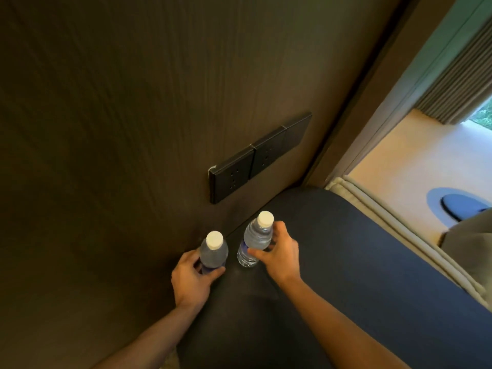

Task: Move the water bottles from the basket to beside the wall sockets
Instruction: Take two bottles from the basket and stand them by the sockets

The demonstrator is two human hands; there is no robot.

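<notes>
Two clear water bottles with white caps stand upright on a dark tabletop (332,249), close to a dark wooden wall. My left hand (190,278) is wrapped around the lower part of the left bottle (213,253), which is right against the wall. My right hand (279,251) grips the right bottle (255,238) around its middle. A row of black wall sockets (257,157) is set in the wall just above and behind both bottles. No basket is in view.
The dark wooden wall (119,129) fills the left and top. The tabletop ends at the right against a pale padded edge (386,217). Beyond it lie a beige floor (426,161), a blue round shape (458,206) and a grey curtain (458,89).
</notes>
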